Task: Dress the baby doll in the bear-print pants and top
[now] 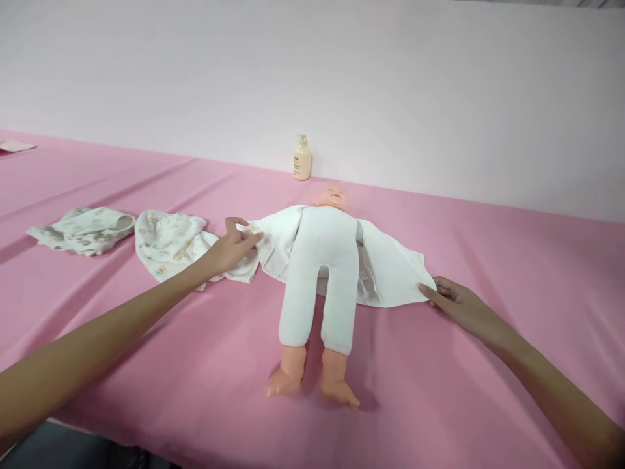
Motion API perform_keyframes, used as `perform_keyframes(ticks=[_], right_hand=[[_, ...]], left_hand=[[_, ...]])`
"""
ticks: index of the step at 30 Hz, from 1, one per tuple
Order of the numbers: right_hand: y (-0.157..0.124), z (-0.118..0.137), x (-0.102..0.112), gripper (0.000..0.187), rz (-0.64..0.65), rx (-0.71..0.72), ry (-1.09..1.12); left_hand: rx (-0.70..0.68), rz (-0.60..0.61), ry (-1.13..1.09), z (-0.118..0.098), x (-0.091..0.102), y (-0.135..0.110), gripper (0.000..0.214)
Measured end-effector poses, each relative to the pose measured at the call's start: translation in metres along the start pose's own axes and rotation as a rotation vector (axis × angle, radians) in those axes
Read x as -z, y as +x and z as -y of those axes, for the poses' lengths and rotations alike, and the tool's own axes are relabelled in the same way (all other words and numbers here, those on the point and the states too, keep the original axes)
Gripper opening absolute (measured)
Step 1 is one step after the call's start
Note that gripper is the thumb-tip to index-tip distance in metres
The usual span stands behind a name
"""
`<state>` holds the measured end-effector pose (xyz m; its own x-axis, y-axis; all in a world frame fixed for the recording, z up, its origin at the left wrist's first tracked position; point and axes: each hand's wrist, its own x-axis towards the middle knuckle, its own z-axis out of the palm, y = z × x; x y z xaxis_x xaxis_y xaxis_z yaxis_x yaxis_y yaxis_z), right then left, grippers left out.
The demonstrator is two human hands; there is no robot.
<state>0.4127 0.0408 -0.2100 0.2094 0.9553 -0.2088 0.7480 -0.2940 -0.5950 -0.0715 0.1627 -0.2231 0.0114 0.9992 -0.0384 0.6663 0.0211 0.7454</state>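
Baby shirt [396,270]: probably light, soft, limp; best taken by its edges.
Right hand [454,301]: pinches one edge.
Left hand [233,247]: touches opposite side; grip unclear.

head view | from foot end of doll [326,238] | forward and down toward wall [156,78] | near

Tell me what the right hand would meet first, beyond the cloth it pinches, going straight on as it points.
Past the white cloth, the right hand would likely meet the doll's torso, though depth is hard to judge.
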Motion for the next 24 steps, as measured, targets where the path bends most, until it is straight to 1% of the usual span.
perform_keyframes(ticks=[2, 3, 5, 6, 8, 10, 11, 14, 16, 18, 20, 22, 24], right_hand=[[0.001, -0.005, -0.005, 0.057, -0.05, 0.018, -0.076], [0.001, -0.007, -0.008, 0.057, -0.077, 0.026, -0.107], [0.001, -0.009, -0.013, 0.057, -0.119, 0.039, -0.153], [0.001, -0.009, -0.015, 0.057, -0.134, 0.043, -0.167], [-0.001, -0.009, -0.016, 0.056, -0.146, 0.044, -0.177], [-0.003, -0.008, -0.015, 0.056, -0.145, 0.041, -0.169], [-0.004, -0.009, -0.014, 0.056, -0.141, 0.038, -0.163], [-0.008, -0.012, -0.009, 0.055, -0.115, 0.022, -0.169], [-0.009, -0.014, -0.007, 0.05, -0.123, 0.042, -0.185], [-0.005, -0.012, -0.005, 0.049, -0.198, 0.099, -0.199], [0.006, -0.004, -0.004, 0.056, -0.307, 0.175, -0.206], [0.027, 0.014, -0.003, 0.06, -0.371, 0.248, -0.198], [0.057, 0.037, -0.005, 0.059, -0.348, 0.317, -0.163]], left_hand=[[-0.106, -0.012, 0.228, -0.003, -0.006, -0.007, 0.069], [-0.161, -0.028, 0.369, -0.004, -0.01, -0.01, 0.066], [-0.235, -0.061, 0.592, -0.006, -0.016, -0.011, 0.054], [-0.26, -0.075, 0.664, -0.008, -0.018, -0.011, 0.046], [-0.297, -0.114, 0.73, -0.009, -0.017, -0.01, 0.033], [-0.281, -0.133, 0.701, -0.008, -0.009, -0.009, 0.026], [-0.235, -0.13, 0.652, -0.007, -0.002, -0.01, 0.025], [-0.028, -0.089, 0.502, 0.004, 0.024, -0.018, 0.029], [0.014, -0.101, 0.509, 0.016, 0.039, -0.024, 0.026], [-0.039, -0.143, 0.565, 0.025, 0.048, -0.028, 0.021], [-0.122, -0.195, 0.578, 0.027, 0.05, -0.023, 0.027], [-0.211, -0.219, 0.535, 0.016, 0.045, -0.007, 0.036], [-0.305, -0.201, 0.458, -0.006, 0.032, 0.019, 0.041]])
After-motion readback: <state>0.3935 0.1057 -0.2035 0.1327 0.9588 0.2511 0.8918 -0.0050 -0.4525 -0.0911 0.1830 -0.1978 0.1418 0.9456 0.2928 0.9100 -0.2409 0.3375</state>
